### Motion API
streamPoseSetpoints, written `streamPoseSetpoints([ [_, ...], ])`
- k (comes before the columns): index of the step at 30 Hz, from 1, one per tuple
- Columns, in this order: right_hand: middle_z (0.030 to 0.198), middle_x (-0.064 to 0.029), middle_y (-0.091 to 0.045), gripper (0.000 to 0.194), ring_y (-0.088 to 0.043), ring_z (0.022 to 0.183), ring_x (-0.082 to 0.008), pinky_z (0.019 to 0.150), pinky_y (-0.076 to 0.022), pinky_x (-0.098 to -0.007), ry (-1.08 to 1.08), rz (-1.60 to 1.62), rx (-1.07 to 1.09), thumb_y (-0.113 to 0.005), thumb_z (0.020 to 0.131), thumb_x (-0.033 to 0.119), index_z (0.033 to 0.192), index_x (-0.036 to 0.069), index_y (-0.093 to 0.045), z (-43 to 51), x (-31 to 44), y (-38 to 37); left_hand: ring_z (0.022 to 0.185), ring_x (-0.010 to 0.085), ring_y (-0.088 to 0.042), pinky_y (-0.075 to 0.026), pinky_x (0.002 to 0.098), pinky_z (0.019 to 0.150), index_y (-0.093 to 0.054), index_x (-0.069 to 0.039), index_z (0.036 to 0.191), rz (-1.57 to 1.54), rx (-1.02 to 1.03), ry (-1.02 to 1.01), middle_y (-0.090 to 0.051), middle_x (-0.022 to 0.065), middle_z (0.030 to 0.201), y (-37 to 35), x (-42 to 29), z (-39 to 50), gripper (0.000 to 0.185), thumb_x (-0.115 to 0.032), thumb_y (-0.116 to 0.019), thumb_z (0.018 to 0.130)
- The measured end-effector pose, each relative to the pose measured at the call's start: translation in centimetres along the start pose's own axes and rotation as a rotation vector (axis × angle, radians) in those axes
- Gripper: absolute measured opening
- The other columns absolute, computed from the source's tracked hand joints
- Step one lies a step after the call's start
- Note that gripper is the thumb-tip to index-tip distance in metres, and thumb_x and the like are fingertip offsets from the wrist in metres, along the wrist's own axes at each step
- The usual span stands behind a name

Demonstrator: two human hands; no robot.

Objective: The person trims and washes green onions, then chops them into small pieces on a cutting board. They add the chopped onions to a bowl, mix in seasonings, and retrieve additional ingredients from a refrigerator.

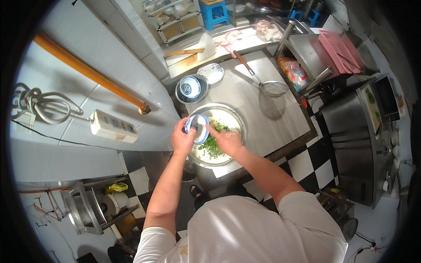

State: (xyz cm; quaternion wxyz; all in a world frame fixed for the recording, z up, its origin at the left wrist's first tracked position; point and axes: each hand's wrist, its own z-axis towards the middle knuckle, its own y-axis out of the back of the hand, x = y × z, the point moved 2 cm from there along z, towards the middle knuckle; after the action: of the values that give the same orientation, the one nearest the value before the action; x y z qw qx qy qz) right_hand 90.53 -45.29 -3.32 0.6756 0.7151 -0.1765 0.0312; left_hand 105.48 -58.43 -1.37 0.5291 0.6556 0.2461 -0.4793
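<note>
My left hand [183, 138] grips a small blue-and-white bowl [202, 132] and tilts it over a wide metal basin [243, 126]. The index finger of my right hand [229, 142] stretches to the bowl's inner rim, with the other fingers curled; whether it touches is hard to tell. Nothing shows in the right hand. Inside the basin, chopped green herbs [211, 149] lie on a pale mixture [232, 119]. Some of the contents are hidden under the hand and bowl.
Beyond the basin, another patterned bowl [190, 86] rests in a metal container beside a patterned plate [211, 73]. A long-handled wire strainer [273, 87] lies on the worktable [243, 95]. A power strip [113, 127] hangs by the tiled wall at left. A pink plastic basket [338, 52] stands at right.
</note>
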Motion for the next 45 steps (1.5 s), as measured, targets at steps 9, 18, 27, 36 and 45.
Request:
streamPoseSetpoints([
  [9, 0.079, -0.0157, -0.067, 0.07, -0.068, 0.068, -0.0289, 0.068, -0.0527, -0.0443, 0.073, 0.61, 0.414, -0.052, 0.086, 0.014, 0.15, 0.035, -0.031, -1.6, 4.9, -0.8, 0.08, 0.0214, -0.063, -0.051, 0.0336, 0.076, -0.065, -0.009, 0.114, -0.019, -0.014, 0.081, -0.066, 0.0095, 0.09, 1.0, 0.9, -2.4, 0.042, -0.02, -0.066, 0.074],
  [18, 0.074, -0.0093, -0.067, 0.077, -0.067, 0.062, -0.0261, 0.054, -0.0518, -0.0404, 0.051, -0.057, 0.052, -0.056, 0.085, 0.014, 0.152, 0.035, -0.025, -0.1, 1.6, -1.5, 0.079, 0.0204, -0.064, -0.051, 0.0339, 0.076, -0.065, -0.007, 0.114, 0.101, 0.005, 0.236, -0.066, 0.0097, 0.085, 1.8, 0.5, -3.3, 0.04, -0.022, -0.064, 0.076],
  [27, 0.079, -0.0127, -0.068, 0.063, -0.066, 0.067, -0.0293, 0.064, -0.0522, -0.0432, -0.121, 0.102, 0.106, -0.054, 0.09, 0.019, 0.15, 0.026, -0.035, -1.7, -1.1, 0.7, 0.064, 0.0105, -0.063, -0.046, 0.0217, 0.044, -0.06, -0.004, 0.117, -0.661, 0.032, 0.51, -0.065, 0.0046, 0.091, 6.0, 2.0, -6.5, 0.034, -0.022, -0.057, 0.089],
  [36, 0.095, -0.0178, -0.069, 0.045, -0.065, 0.092, -0.0346, 0.081, -0.0499, -0.0452, -0.224, 0.227, 0.063, -0.051, 0.088, 0.024, 0.133, 0.023, -0.058, -2.0, -0.2, 2.0, 0.103, 0.0173, -0.06, -0.048, 0.0332, 0.091, -0.056, -0.004, 0.119, -0.838, -0.162, 0.441, -0.062, 0.0071, 0.11, 14.7, 7.7, -13.9, 0.032, -0.021, -0.056, 0.093],
  [45, 0.111, -0.0201, -0.067, 0.041, -0.062, 0.106, -0.0368, 0.089, -0.0484, -0.0417, -0.659, 0.458, -0.643, -0.049, 0.092, 0.025, 0.127, 0.009, -0.06, -6.2, 6.0, 2.9, 0.099, 0.0229, -0.064, -0.052, 0.0378, 0.087, -0.056, -0.003, 0.117, -0.964, -0.59, 0.519, -0.062, 0.0121, 0.112, 39.3, 20.1, -25.8, 0.031, -0.024, -0.052, 0.094],
])
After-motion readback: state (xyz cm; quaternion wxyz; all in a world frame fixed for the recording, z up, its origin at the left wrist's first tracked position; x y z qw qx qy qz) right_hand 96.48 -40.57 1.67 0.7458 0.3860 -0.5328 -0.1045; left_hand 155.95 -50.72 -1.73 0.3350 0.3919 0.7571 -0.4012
